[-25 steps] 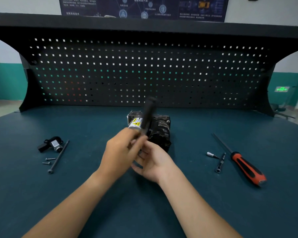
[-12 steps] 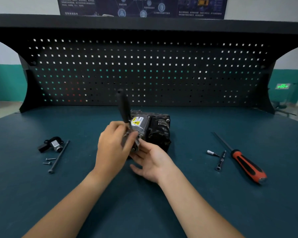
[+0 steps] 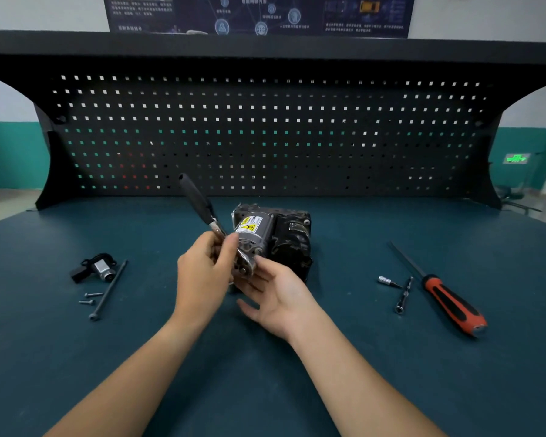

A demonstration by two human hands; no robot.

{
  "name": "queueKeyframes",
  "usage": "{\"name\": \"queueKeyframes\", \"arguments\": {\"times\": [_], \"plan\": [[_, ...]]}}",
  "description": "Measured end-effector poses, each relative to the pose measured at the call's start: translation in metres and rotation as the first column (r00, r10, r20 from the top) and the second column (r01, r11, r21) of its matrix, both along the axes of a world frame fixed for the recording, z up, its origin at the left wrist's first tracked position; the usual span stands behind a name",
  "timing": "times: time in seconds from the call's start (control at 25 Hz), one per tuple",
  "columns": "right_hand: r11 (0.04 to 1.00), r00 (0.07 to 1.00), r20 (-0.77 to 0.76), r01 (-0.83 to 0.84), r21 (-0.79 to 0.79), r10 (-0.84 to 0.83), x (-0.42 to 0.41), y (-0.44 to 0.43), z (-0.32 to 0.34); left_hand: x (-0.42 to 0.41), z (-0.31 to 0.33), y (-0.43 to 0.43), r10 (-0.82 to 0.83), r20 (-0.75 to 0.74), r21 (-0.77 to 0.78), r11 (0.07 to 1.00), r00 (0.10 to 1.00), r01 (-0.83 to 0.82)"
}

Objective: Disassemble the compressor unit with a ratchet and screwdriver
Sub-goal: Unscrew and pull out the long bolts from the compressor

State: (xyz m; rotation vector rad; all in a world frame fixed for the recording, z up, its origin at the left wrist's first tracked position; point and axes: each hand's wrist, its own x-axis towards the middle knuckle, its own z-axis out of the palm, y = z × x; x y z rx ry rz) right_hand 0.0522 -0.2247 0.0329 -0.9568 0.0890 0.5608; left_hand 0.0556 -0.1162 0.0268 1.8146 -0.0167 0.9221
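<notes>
Premises: a workshop. A table (image 3: pixel 360 373) with a dark teal top carries a black perforated tool board (image 3: pixel 297 127) at its back. A red-handled screwdriver (image 3: pixel 451 305), socket bits (image 3: pixel 402 298) and loose bolts (image 3: pixel 109 288) lie on it. A technical poster (image 3: pixel 259 14) hangs above; a green exit sign (image 3: pixel 516 158) glows at right.

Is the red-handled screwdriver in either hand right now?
No: the screwdriver lies on the bench at right, untouched, while the left hand grips the ratchet.

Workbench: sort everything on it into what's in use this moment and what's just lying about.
In use: ratchet, gripped by the left hand; compressor unit; right hand, fingers at the ratchet head.
Lying about: screwdriver, socket bits at right; long bolt, two small screws, removed part at left.
</notes>
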Motion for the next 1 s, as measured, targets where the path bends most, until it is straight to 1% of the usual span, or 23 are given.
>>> {"name": "queueKeyframes", "arguments": {"times": [0.04,0.08,0.12,0.16,0.2,0.24,0.28,0.32,0.4,0.44,0.48,0.52,0.56,0.6,0.68,0.72,0.76,0.8,0.84,0.88,0.92,0.96,1.0], "plan": [[1.000,1.000,-0.014,0.023,0.000,-0.023,-0.001,0.001,0.000,-0.004,0.001,-0.002,0.000,0.074,0.109,0.994,0.997,-0.009],[0.999,0.999,-0.030,0.042,-0.004,-0.042,-0.002,0.002,0.000,-0.007,0.002,-0.002,-0.002,0.168,0.275,0.960,0.986,-0.045],[0.999,0.998,-0.040,0.050,-0.014,-0.051,-0.002,0.002,0.000,-0.009,0.004,-0.002,-0.031,0.264,0.447,0.889,0.964,-0.094],[0.998,0.998,-0.045,0.051,-0.026,-0.052,-0.003,0.001,0.000,-0.010,0.004,-0.003,-0.088,0.339,0.587,0.798,0.937,-0.138],[0.998,0.998,-0.049,0.048,-0.037,-0.050,-0.003,0.001,0.001,-0.009,0.004,-0.004,-0.149,0.380,0.673,0.722,0.913,-0.162],[0.998,0.998,-0.052,0.046,-0.044,-0.048,-0.003,0.002,0.001,-0.008,0.004,-0.005,-0.181,0.389,0.698,0.698,0.903,-0.160],[0.998,0.997,-0.052,0.046,-0.047,-0.049,-0.003,0.002,0.001,-0.007,0.004,-0.006,-0.176,0.374,0.681,0.719,0.910,-0.141],[0.998,0.998,-0.047,0.050,-0.045,-0.052,-0.003,0.002,0.000,-0.009,0.004,-0.006,-0.144,0.337,0.632,0.767,0.930,-0.110],[0.998,0.998,-0.045,0.051,-0.031,-0.052,-0.002,0.001,0.000,-0.011,0.005,-0.002,-0.041,0.222,0.436,0.898,0.974,-0.062],[0.999,0.999,-0.040,0.034,-0.026,-0.035,-0.001,0.001,0.000,-0.009,0.006,0.001,0.007,0.133,0.298,0.953,0.991,-0.047],[1.000,0.999,-0.031,0.010,-0.021,-0.011,-0.001,0.000,0.000,-0.005,0.009,0.005,0.024,0.029,0.154,0.988,0.999,-0.028],[1.000,1.000,-0.017,-0.011,-0.017,0.010,0.000,0.000,0.001,-0.003,0.012,0.006,0.011,-0.058,0.035,0.999,0.998,-0.009],[1.000,1.000,-0.003,-0.023,-0.021,0.023,0.000,-0.001,0.002,-0.003,0.012,0.006,-0.004,-0.102,-0.022,1.000,0.995,0.002],[0.999,1.000,0.005,-0.023,-0.033,0.023,0.000,-0.001,0.002,-0.003,0.012,0.004,-0.011,-0.105,-0.023,1.000,0.994,0.009],[0.998,1.000,-0.001,-0.005,-0.056,0.005,-0.001,0.000,0.003,-0.007,0.008,-0.001,-0.025,-0.032,0.084,0.996,0.999,0.028],[0.998,1.000,-0.013,0.007,-0.063,-0.007,-0.002,0.000,0.003,-0.011,0.008,-0.003,-0.041,0.028,0.186,0.982,0.999,0.035],[0.997,0.999,-0.028,0.017,-0.069,-0.019,-0.002,0.000,0.004,-0.014,0.009,-0.003,-0.081,0.084,0.325,0.944,0.993,0.049],[0.997,0.999,-0.043,0.028,-0.075,-0.031,-0.003,0.000,0.004,-0.016,0.011,-0.003,-0.147,0.108,0.500,0.863,0.983,0.074],[0.996,0.997,-0.058,0.038,-0.081,-0.042,-0.004,0.001,0.005,-0.016,0.013,-0.003,-0.214,0.116,0.657,0.749,0.970,0.086],[0.995,0.996,-0.071,0.047,-0.087,-0.053,-0.004,0.002,0.005,-0.016,0.013,-0.002,-0.258,0.123,0.749,0.658,0.958,0.082],[0.994,0.995,-0.076,0.056,-0.090,-0.063,-0.004,0.003,0.005,-0.016,0.013,-0.001,-0.273,0.117,0.775,0.626,0.955,0.084],[0.994,0.995,-0.071,0.064,-0.092,-0.070,-0.005,0.003,0.005,-0.018,0.014,-0.002,-0.260,0.097,0.742,0.663,0.961,0.104],[0.994,0.996,-0.059,0.066,-0.091,-0.072,-0.004,0.004,0.004,-0.019,0.014,-0.001,-0.239,0.080,0.662,0.739,0.968,0.128]]}}
